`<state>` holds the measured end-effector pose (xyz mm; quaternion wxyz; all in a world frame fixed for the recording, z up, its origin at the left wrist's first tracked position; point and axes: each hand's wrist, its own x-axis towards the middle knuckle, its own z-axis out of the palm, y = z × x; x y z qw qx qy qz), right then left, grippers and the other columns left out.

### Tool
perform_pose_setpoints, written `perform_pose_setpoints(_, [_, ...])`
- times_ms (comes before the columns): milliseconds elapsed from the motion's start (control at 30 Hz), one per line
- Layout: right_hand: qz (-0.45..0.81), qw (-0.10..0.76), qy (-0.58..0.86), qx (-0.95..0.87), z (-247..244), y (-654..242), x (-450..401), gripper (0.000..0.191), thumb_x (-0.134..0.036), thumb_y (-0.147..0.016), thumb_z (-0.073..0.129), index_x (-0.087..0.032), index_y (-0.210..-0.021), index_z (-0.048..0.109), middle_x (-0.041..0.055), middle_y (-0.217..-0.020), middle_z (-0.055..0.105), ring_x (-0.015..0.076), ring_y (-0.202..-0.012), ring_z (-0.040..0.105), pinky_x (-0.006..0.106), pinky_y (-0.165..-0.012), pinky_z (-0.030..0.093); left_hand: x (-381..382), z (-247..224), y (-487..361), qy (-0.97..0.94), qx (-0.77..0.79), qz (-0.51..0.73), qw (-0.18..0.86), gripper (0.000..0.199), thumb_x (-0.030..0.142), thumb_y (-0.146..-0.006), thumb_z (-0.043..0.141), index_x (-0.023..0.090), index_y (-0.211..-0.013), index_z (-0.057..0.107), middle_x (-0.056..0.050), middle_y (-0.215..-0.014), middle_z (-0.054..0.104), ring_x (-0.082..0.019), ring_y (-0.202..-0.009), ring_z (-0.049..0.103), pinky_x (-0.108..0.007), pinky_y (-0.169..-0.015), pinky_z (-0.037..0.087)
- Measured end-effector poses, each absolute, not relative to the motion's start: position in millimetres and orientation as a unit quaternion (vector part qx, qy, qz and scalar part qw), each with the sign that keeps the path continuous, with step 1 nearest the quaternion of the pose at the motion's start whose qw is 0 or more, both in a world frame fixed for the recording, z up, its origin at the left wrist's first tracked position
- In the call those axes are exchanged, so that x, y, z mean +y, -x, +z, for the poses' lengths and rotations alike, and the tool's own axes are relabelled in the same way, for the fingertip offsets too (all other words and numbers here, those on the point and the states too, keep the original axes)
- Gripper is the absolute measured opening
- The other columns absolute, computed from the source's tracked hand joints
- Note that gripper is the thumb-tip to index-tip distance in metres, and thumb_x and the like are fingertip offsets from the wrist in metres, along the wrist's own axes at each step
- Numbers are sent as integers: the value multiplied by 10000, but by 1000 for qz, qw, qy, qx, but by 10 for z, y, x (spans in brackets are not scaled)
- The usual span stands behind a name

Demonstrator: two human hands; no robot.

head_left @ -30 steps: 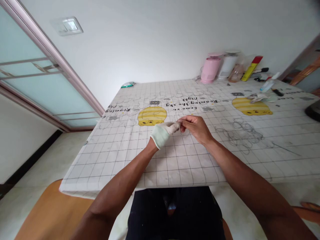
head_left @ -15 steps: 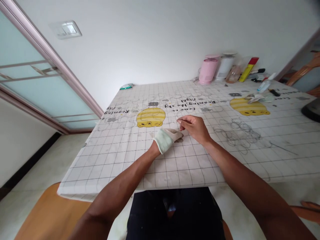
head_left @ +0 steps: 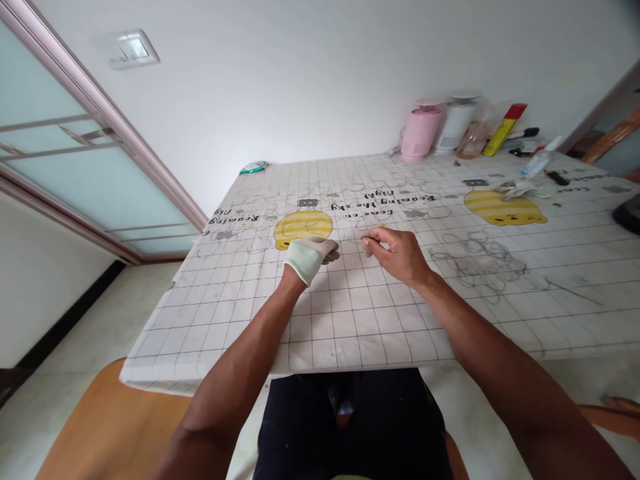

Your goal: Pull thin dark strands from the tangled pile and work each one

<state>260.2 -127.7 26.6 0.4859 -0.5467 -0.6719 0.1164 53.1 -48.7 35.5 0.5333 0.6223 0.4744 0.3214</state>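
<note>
My left hand (head_left: 313, 255) wears a pale glove with a mint cuff and is closed just above the table, over the lower edge of a printed yellow balloon bear; what its fingers hold is too small to tell. To its right, my bare right hand (head_left: 395, 252) is pinched closed, thumb against fingertips, and anything between them cannot be made out. A gap separates the two hands. Tangled dark thread (head_left: 483, 263) lies on the checked tablecloth (head_left: 345, 327) to the right of my right hand.
At the back right stand a pink device (head_left: 421, 133), a white device (head_left: 456, 125), a yellow can with a red cap (head_left: 505, 130) and a clear bottle (head_left: 541, 158). A crumpled glove (head_left: 527, 188) lies before them. A green packet (head_left: 254, 167) is at the back left corner.
My left hand has moved left and away from my body, widening the gap between the hands. My right hand remains pinched and has shifted slightly right. The view has tilted a little.
</note>
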Motion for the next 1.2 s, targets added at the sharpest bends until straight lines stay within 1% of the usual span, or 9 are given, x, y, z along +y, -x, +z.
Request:
perform_pose_setpoints(167, [111,460,521,-711,240,-2580,-1287,132,-253,-996,608,-241,-943,728,-15,-752,725,168,-697,689,316,-698,533,-447,445,-465,-701,416,320,482,208,385,-845,681,201,-865,776,-40,-866,767,-201,-884,699,-290,-771,546])
perform_pose_setpoints(233, [111,445,506,-730,225,-2554,-1299,122,-232,-993,610,-239,-945,722,-17,-757,721,159,-674,680,309,-684,528,-433,441,-447,-693,386,321,517,260,397,-871,678,190,-984,789,-51,-938,781,-200,-918,712,-296,-804,559])
perform_pose_setpoints(333, [101,424,484,-759,184,-2527,-1302,122,-219,-1007,609,-238,-955,718,-16,-762,712,153,-674,674,304,-682,522,-393,359,-469,-653,366,305,589,298,336,-892,670,153,-1100,780,-73,-951,789,-178,-861,721,-309,-801,579])
perform_pose_setpoints(433, [71,410,467,-781,129,-2517,-1282,103,-248,-1029,617,-237,-1026,719,2,-800,714,162,-695,672,312,-686,527,-347,272,-518,-634,374,297,608,256,242,-888,661,135,-1085,783,-67,-885,783,-147,-773,705,-299,-765,581])
perform_pose_setpoints(533, [18,405,438,-803,87,-2512,-1256,119,-262,-1045,616,-227,-1103,714,44,-895,735,185,-756,683,331,-703,542,-358,283,-549,-634,385,296,602,220,206,-887,650,138,-1038,794,-60,-848,781,-140,-755,704,-282,-738,578])
perform_pose_setpoints(733, [-52,403,389,-827,91,-2486,-1247,179,-181,-1078,525,-217,-1048,697,56,-859,718,208,-804,669,345,-699,550,-505,440,-542,-673,389,311,547,187,274,-883,665,168,-914,816,-40,-811,776,-144,-767,696,-253,-722,565])
perform_pose_setpoints(1000, [-83,405,392,-822,51,-2497,-1250,191,-157,-1078,490,-212,-1053,671,76,-889,726,230,-851,674,381,-745,564,-537,372,-615,-622,391,339,588,148,195,-867,661,151,-881,802,-29,-751,759,-126,-694,662,-252,-691,542])
perform_pose_setpoints(1100, [-58,434,423,-793,64,-2509,-1241,171,-193,-1068,528,-220,-1007,686,62,-875,731,216,-816,682,367,-736,555,-540,319,-667,-572,393,358,625,128,182,-864,676,133,-901,788,-41,-738,754,-134,-683,677,-270,-695,547])
perform_pose_setpoints(1200, [53,456,478,-748,128,-2513,-1248,143,-245,-1037,601,-225,-947,711,14,-774,714,177,-690,673,331,-678,536,-539,292,-686,-546,380,382,641,135,181,-854,692,116,-930,783,-49,-747,751,-134,-695,678,-271,-706,539])
